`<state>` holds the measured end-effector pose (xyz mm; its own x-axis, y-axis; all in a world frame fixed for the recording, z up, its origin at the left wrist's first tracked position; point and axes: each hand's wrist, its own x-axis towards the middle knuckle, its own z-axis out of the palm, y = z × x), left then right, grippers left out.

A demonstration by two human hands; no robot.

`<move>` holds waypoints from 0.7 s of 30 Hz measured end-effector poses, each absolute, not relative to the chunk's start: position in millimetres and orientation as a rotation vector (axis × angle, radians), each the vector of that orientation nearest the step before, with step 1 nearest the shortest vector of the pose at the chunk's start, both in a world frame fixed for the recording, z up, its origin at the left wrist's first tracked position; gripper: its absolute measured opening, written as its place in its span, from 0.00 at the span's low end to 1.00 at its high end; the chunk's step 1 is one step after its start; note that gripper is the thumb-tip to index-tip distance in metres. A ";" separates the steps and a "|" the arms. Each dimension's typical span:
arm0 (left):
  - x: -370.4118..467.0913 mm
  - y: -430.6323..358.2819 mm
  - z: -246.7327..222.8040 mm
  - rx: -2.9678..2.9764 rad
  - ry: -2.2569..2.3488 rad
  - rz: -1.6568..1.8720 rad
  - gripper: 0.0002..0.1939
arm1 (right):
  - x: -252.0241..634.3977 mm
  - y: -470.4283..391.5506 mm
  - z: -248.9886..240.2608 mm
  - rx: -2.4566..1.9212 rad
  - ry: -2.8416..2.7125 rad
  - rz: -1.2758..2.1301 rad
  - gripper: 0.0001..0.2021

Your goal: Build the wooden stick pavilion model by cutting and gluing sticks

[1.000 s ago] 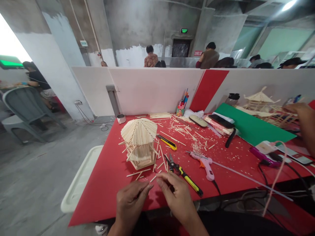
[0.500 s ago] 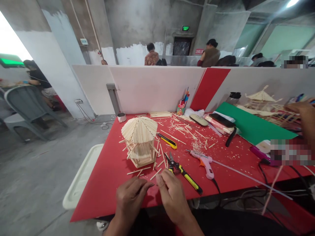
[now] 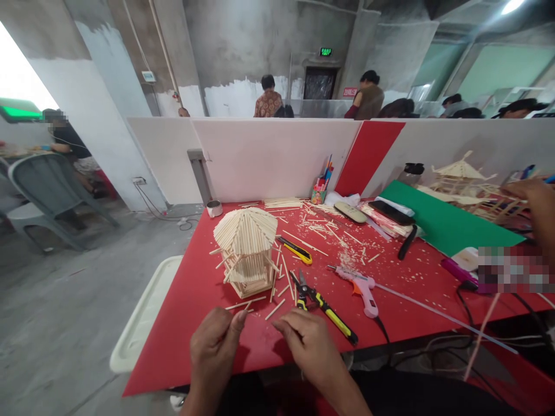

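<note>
Above the near edge of the red tabletop, my left hand [image 3: 214,346] is closed, its thumb pressed to the index finger. What it pinches, if anything, is too small to make out. My right hand [image 3: 310,341] is closed in a similar pinch a short way to the right; its fingertip contents are also unclear. Beyond the hands stands a small pavilion model [image 3: 247,254] built of thin wooden sticks, with a peaked roof. Loose short sticks [image 3: 274,309] lie between it and my hands. Pruning shears [image 3: 323,309] with yellow-black handles rest just past my right hand.
A yellow utility knife [image 3: 295,251] lies right of the model. Further right is a pink glue gun [image 3: 362,289] with its cord. Scraps and sticks litter the red table [image 3: 173,346]. At the far right, another person's arm [image 3: 540,214] reaches over a green board [image 3: 446,222].
My hands have moved apart: the left shifted left and turned thumb-up, the right moved slightly right and down. The model and tools stay in place.
</note>
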<state>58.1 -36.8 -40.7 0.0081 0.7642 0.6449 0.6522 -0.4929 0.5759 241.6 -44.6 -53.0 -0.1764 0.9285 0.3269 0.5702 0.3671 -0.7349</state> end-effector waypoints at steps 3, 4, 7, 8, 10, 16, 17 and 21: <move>57.1 -31.5 -43.1 2.085 1.479 1.505 0.15 | 251.1 -45.2 -55.9 -1.313 -1.810 0.488 0.10; 58.3 -29.9 -45.8 2.074 1.431 1.519 0.11 | 253.1 -45.7 -55.4 -1.316 -1.800 0.469 0.13; 63.5 -27.2 -56.5 2.056 1.247 1.503 0.11 | 253.2 -48.2 -53.8 -1.316 -1.775 0.478 0.13; 64.9 -27.0 -59.9 2.036 1.218 1.488 0.12 | 251.4 -49.3 -53.5 -1.302 -1.768 0.492 0.11; 66.6 -27.4 -64.2 1.978 1.216 1.484 0.10 | 245.5 -51.3 -53.0 -1.258 -1.758 0.554 0.09; 64.7 -31.7 -58.9 2.026 1.249 1.498 0.04 | 225.3 -51.0 -46.7 -1.133 -1.782 0.616 0.09; 64.0 -32.5 -57.5 2.072 1.259 1.486 0.05 | 223.7 -50.2 -45.4 -1.129 -1.794 0.599 0.09; 61.4 -34.7 -54.5 2.304 1.354 1.446 0.09 | 223.6 -48.4 -42.9 -1.120 -1.852 0.556 0.08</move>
